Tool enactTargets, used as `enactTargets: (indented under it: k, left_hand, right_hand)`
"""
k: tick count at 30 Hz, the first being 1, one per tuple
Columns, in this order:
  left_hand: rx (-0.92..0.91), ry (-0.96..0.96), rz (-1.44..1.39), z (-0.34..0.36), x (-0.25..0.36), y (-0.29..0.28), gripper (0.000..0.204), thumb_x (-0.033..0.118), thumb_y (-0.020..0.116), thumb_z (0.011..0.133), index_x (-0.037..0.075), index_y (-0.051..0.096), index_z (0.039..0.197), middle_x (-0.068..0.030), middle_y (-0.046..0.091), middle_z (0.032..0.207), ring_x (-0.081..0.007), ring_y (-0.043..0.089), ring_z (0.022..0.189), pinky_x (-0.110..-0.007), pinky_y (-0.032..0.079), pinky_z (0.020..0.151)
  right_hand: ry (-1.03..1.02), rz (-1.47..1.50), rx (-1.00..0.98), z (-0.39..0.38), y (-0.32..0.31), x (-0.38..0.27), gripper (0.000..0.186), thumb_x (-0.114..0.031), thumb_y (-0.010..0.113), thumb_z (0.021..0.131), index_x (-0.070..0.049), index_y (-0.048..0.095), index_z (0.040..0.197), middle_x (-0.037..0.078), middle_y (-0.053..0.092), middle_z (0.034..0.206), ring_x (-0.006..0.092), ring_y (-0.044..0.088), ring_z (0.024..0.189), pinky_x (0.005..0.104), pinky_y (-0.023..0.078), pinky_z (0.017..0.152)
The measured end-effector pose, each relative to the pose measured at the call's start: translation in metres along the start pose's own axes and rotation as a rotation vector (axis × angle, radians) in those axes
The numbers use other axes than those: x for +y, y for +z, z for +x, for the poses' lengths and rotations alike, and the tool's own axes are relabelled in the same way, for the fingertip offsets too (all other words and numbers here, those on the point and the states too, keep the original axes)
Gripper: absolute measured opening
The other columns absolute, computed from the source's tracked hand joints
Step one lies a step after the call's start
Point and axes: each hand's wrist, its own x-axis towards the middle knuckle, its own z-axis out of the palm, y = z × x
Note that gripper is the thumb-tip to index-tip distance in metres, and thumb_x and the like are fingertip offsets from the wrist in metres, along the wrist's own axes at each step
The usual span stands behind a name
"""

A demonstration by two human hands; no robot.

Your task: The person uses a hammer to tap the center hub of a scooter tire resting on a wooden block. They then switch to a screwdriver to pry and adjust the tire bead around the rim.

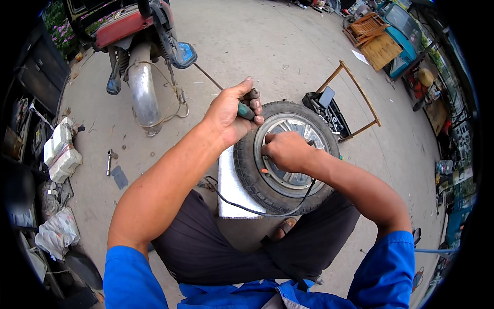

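Note:
My left hand (230, 112) is closed round the green handle of a screwdriver (245, 111); its long shaft points up and left, above the upper left of a black tyre (265, 193). The tyre lies flat between my knees, round a silver wheel hub (296, 178), over a white pad (228, 193). My right hand (285, 150) is curled on the hub, its fingertips turned under and hidden, so what they grip cannot be made out. A black cable (242, 208) runs from the hub across the tyre. A small orange piece (264, 170) shows on the rim.
A red scooter's rear (118, 32) stands upper left. A socket tool (109, 164) lies left on the concrete. An open toolbox (335, 123) and wooden frame (363, 95) sit beyond the tyre. Clutter and white packages (63, 152) line the left; a teal vehicle (404, 31) stands upper right.

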Motion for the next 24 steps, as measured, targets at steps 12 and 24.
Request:
enactTargets:
  k: [12, 24]
  left_hand:
    - [0.009, -0.008, -0.015, 0.002, -0.001, -0.001, 0.03, 0.032, 0.064, 0.1, 0.009, 0.052, 0.085, -0.0051, 0.051, 0.072, -0.0195, 0.049, 0.074, -0.036, 0.042, 0.068]
    - [0.016, -0.017, -0.019, 0.0, -0.002, 0.002, 0.03, 0.032, 0.061, 0.101, 0.008, 0.05, 0.087, -0.0064, 0.05, 0.075, -0.0208, 0.048, 0.076, -0.036, 0.042, 0.069]
  right_hand:
    - [-0.07, -0.123, -0.024, 0.004, 0.006, -0.01, 0.028, -0.031, 0.075, 0.079, -0.003, 0.072, 0.078, 0.015, 0.069, 0.088, 0.0333, 0.072, 0.082, 0.0428, 0.057, 0.069]
    - [-0.07, -0.134, -0.051, 0.003, 0.005, -0.011, 0.032, -0.034, 0.077, 0.079, -0.002, 0.072, 0.08, 0.016, 0.068, 0.092, 0.0333, 0.072, 0.079, 0.0432, 0.057, 0.067]
